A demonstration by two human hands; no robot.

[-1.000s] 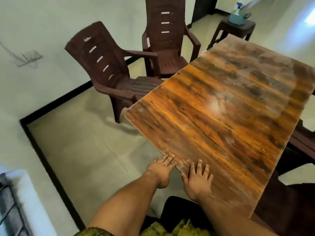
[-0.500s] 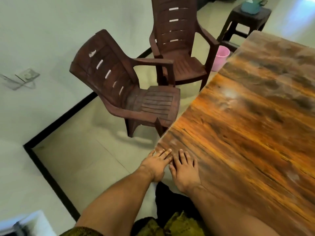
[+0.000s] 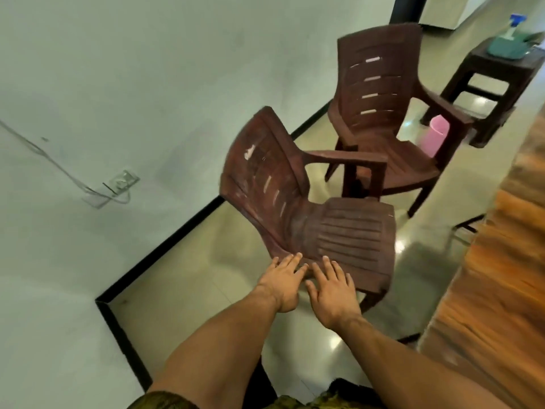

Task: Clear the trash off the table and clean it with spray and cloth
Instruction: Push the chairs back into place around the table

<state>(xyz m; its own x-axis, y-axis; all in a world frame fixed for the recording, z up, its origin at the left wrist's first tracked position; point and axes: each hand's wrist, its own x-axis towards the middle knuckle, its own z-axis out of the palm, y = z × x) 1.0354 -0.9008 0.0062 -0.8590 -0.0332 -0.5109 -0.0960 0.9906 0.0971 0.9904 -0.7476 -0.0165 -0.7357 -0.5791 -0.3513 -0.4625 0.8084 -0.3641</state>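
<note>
Nearest: left hand (image 3: pixel 281 286) and right hand (image 3: pixel 331 293) extended palm-down, side by side, fingers straight and slightly apart, holding nothing. Seen over the front edge of the nearer chair (image 3: pixel 339 237) seat; contact with it not determinable. To the right: table (image 3: pixel 501 305), only a blurred strip of wood-grain top in view. Beyond the nearer chair: second chair (image 3: pixel 380 69), then pink bin (image 3: pixel 436 137) on the floor just beside it. Farthest: stool (image 3: pixel 498 63) carrying spray bottle (image 3: pixel 516 20) and a teal bundle (image 3: pixel 505 47), probably the cloth, too blurred to confirm.

Step in hand, as judged: fetching spray and cloth.
- Pass between the chairs and the table edge, keeping clear of the table corner.
- Take the bottle by the neck with one hand, nozzle pointing away.
- Gather the cloth in the other hand rather than stacking both in one grip.
- Avoid kicking the bin on the way past
</note>
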